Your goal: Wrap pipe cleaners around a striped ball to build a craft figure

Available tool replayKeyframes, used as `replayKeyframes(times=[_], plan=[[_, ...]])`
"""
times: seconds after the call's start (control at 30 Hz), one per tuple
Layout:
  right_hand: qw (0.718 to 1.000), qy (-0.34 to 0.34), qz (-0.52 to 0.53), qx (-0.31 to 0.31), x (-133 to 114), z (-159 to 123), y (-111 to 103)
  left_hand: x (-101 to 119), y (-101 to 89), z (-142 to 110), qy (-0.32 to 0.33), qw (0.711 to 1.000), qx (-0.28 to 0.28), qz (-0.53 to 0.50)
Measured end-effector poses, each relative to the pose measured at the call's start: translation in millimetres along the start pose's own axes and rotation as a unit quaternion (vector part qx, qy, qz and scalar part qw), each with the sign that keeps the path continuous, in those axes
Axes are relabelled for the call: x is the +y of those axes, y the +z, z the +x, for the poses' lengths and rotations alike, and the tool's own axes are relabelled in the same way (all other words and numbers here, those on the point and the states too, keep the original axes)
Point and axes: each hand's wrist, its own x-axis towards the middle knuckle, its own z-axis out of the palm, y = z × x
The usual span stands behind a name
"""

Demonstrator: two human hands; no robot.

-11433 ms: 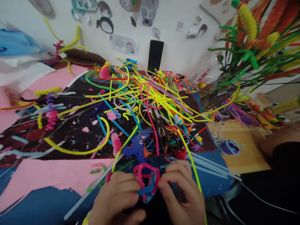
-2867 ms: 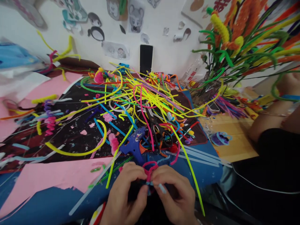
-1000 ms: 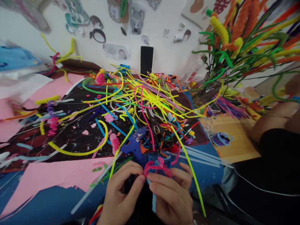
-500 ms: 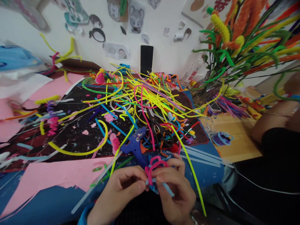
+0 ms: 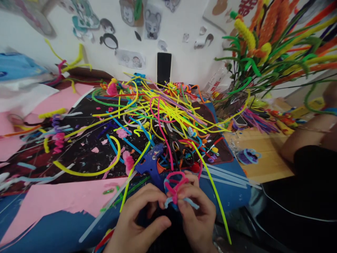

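My right hand (image 5: 198, 211) pinches a small pipe-cleaner piece, with pink loops (image 5: 176, 182) standing up from a light-blue strand (image 5: 192, 202) that sticks out on both sides. At the strand's left end is my left hand (image 5: 139, 218), its thumb and forefinger apart; whether a fingertip touches the strand I cannot tell. More blue shows low behind the pink, mostly hidden by my fingers. Just beyond my hands lies a blue glue gun (image 5: 152, 165) with a long glue stick (image 5: 105, 209) at its back. Black-handled scissors (image 5: 176, 146) rest behind it.
Yellow pipe cleaners (image 5: 168, 109) are heaped across the dark mat. Pink paper (image 5: 65, 195) covers the left front, and clear glue sticks (image 5: 229, 175) lie at right. A phone (image 5: 163, 67) leans on the wall. Another person's arm (image 5: 302, 137) is at right, near a vase of pipe-cleaner stems (image 5: 263, 63).
My left thumb and forefinger have parted from the light-blue strand. The pink loops have turned to face me more, and the strand's left end now shows.
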Motion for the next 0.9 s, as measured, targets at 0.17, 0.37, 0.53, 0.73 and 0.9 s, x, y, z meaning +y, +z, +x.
replayKeyframes(times=[0.17, 0.37, 0.53, 0.73, 0.9], plan=[[1.0, 0.004, -0.014, -0.025, -5, 3, -6, -1, 9.6, 0, 0.037, 0.992, 0.03, 0.115], [0.998, -0.002, -0.018, -0.056, -6, 0, -10, -5, 17.7, 0, 0.04, 0.99, 0.04, 0.13], [0.996, -0.007, 0.006, -0.087, -4, 1, -12, -5, 15.0, 2, 0.056, 0.99, 0.02, 0.127], [0.994, -0.004, 0.032, -0.102, -7, 7, -16, -6, 20.0, -4, 0.078, 0.99, 0.01, 0.116], [0.983, 0.038, 0.128, -0.127, -9, 7, -8, -13, 27.3, -10, 0.087, 0.992, 0.079, 0.04]])
